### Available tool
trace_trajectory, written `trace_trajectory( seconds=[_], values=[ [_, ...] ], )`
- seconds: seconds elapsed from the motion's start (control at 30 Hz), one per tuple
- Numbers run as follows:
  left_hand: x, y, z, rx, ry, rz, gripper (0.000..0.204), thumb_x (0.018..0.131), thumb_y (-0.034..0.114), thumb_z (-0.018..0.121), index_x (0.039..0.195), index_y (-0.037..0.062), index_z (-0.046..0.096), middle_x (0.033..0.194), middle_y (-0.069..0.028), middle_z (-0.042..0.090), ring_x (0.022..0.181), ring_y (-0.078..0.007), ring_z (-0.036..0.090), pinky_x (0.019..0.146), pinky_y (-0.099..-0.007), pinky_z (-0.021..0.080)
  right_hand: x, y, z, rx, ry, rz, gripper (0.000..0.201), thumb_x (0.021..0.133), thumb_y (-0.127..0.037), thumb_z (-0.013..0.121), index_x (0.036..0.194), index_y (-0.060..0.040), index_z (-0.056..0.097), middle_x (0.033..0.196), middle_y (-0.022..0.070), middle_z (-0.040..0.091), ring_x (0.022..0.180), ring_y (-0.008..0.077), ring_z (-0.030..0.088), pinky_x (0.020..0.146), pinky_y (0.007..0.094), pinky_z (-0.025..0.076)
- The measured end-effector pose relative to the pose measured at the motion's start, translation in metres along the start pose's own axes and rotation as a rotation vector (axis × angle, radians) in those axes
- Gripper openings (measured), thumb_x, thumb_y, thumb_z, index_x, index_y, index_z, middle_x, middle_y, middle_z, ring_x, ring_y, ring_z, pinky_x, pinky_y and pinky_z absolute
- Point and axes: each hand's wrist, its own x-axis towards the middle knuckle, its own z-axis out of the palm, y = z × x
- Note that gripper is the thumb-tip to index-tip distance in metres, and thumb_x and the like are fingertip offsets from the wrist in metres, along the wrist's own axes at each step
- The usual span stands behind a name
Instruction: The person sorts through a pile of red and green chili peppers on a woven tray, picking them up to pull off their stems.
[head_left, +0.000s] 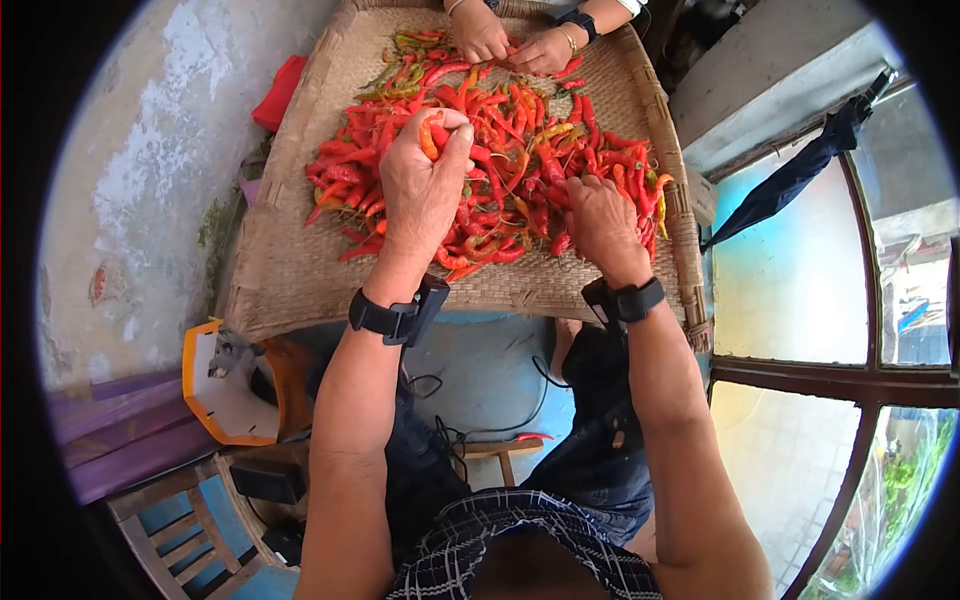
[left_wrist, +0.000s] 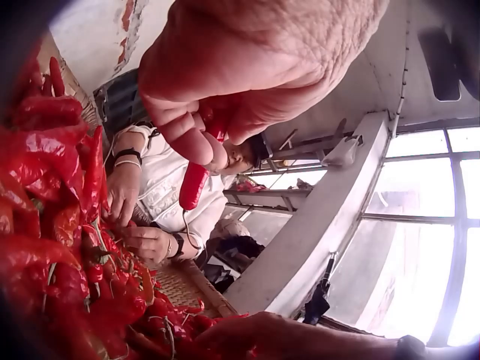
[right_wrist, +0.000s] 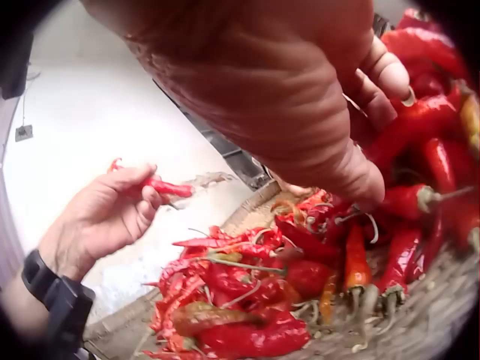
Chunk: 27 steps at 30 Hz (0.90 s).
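Note:
Red chili peppers [head_left: 430,138] are gripped in my left hand [head_left: 415,195], raised over the near side of a large pile of chili peppers [head_left: 500,215]. In the left wrist view, the tip of a red chili pepper [left_wrist: 193,187] with a thin stem pokes out below the curled fingers. Down at the right part of the pile, my right hand [head_left: 607,222] has its thumb and fingers around a red chili pepper [right_wrist: 397,139]. Most peppers are red, with a few orange, yellow and green ones among them.
The pile lies on a big woven tray [head_left: 275,265] with a raised rim. Another person's hands [head_left: 540,50] work among peppers at the far end. A wall [head_left: 150,180] stands on the left, windows [head_left: 790,260] and a hanging dark umbrella [head_left: 800,165] on the right.

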Motion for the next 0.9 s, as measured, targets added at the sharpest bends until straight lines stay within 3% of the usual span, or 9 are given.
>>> trace_trajectory(
  seconds=[0.1, 0.2, 0.37, 0.43, 0.5, 0.6, 0.63, 0.8, 0.9],
  values=[
    [0.002, -0.006, -0.002, -0.090, 0.019, 0.056, 0.008, 0.088, 0.008, 0.060, 0.092, 0.0015, 0.059, 0.075, -0.0024, 0.061, 0.060, -0.0075, 0.057, 0.055, -0.0240, 0.050, 0.010, 0.005, -0.001, 0.132, 0.061, -0.009, 0.013, 0.080, -0.015, 0.059, 0.089, -0.0059, 0.059, 0.081, 0.0155, 0.064, 0.078, 0.0349, 0.064, 0.069, 0.0450, 0.052],
    [0.004, -0.003, -0.009, -0.060, 0.008, 0.019, 0.010, 0.089, 0.011, 0.060, 0.094, 0.0027, 0.060, 0.075, -0.0017, 0.060, 0.060, -0.0072, 0.056, 0.055, -0.0227, 0.049, 0.007, 0.009, -0.015, 0.309, 0.099, 0.121, 0.020, 0.082, -0.020, 0.058, 0.099, -0.0089, 0.059, 0.084, 0.0182, 0.065, 0.082, 0.0369, 0.063, 0.072, 0.0470, 0.050],
    [0.002, 0.000, -0.007, -0.054, -0.006, -0.006, 0.012, 0.090, 0.014, 0.060, 0.095, 0.0034, 0.061, 0.075, -0.0008, 0.060, 0.061, -0.0071, 0.056, 0.057, -0.0220, 0.047, 0.000, 0.026, -0.034, 0.214, 0.307, 0.198, 0.027, 0.081, -0.016, 0.059, 0.108, -0.0094, 0.058, 0.094, 0.0168, 0.064, 0.085, 0.0355, 0.063, 0.073, 0.0461, 0.049],
    [-0.001, -0.001, -0.007, -0.031, -0.019, 0.013, 0.012, 0.090, 0.014, 0.060, 0.095, 0.0035, 0.060, 0.075, -0.0008, 0.059, 0.061, -0.0071, 0.056, 0.057, -0.0223, 0.047, -0.002, 0.022, -0.051, -0.032, 0.550, 0.215, 0.032, 0.079, -0.011, 0.062, 0.110, -0.0069, 0.058, 0.099, 0.0168, 0.061, 0.091, 0.0341, 0.060, 0.078, 0.0440, 0.048],
    [-0.002, 0.000, -0.004, -0.010, -0.034, 0.033, 0.011, 0.090, 0.013, 0.060, 0.095, 0.0035, 0.060, 0.075, -0.0008, 0.059, 0.061, -0.0072, 0.056, 0.057, -0.0225, 0.047, 0.002, 0.019, -0.047, 0.067, 0.545, 0.209, 0.036, 0.076, -0.008, 0.064, 0.111, -0.0045, 0.056, 0.099, 0.0183, 0.059, 0.094, 0.0345, 0.057, 0.082, 0.0424, 0.047],
    [-0.002, -0.001, -0.004, -0.001, -0.037, 0.029, 0.011, 0.089, 0.013, 0.061, 0.095, 0.0036, 0.060, 0.075, -0.0009, 0.058, 0.061, -0.0071, 0.055, 0.057, -0.0229, 0.047, 0.010, 0.011, -0.012, 0.464, 0.260, 0.093, 0.038, 0.078, -0.013, 0.065, 0.113, -0.0051, 0.056, 0.103, 0.0213, 0.059, 0.099, 0.0369, 0.057, 0.084, 0.0435, 0.047],
    [-0.002, -0.002, -0.004, -0.003, -0.038, 0.028, 0.011, 0.089, 0.013, 0.061, 0.095, 0.0037, 0.060, 0.075, -0.0009, 0.058, 0.061, -0.0071, 0.055, 0.057, -0.0229, 0.047, 0.011, 0.000, -0.012, 0.450, 0.141, 0.133, 0.041, 0.078, -0.018, 0.067, 0.115, -0.0062, 0.055, 0.104, 0.0229, 0.060, 0.102, 0.0376, 0.057, 0.084, 0.0441, 0.048],
    [0.000, -0.003, -0.005, 0.019, -0.035, 0.017, 0.010, 0.089, 0.012, 0.060, 0.095, 0.0035, 0.061, 0.075, -0.0009, 0.059, 0.061, -0.0071, 0.055, 0.057, -0.0228, 0.047, 0.019, -0.014, 0.015, 0.140, -0.005, 0.041, 0.058, 0.078, -0.027, 0.069, 0.129, -0.0126, 0.046, 0.104, 0.0184, 0.059, 0.094, 0.0352, 0.060, 0.077, 0.0426, 0.050],
    [0.004, -0.006, -0.008, 0.038, -0.001, 0.093, 0.010, 0.089, 0.012, 0.060, 0.094, 0.0032, 0.061, 0.076, -0.0008, 0.059, 0.061, -0.0070, 0.055, 0.057, -0.0226, 0.047, 0.029, -0.019, 0.017, 0.063, -0.120, 0.059, 0.059, 0.077, -0.029, 0.070, 0.128, -0.0141, 0.046, 0.108, 0.0192, 0.056, 0.091, 0.0372, 0.060, 0.076, 0.0435, 0.051]
  ],
)
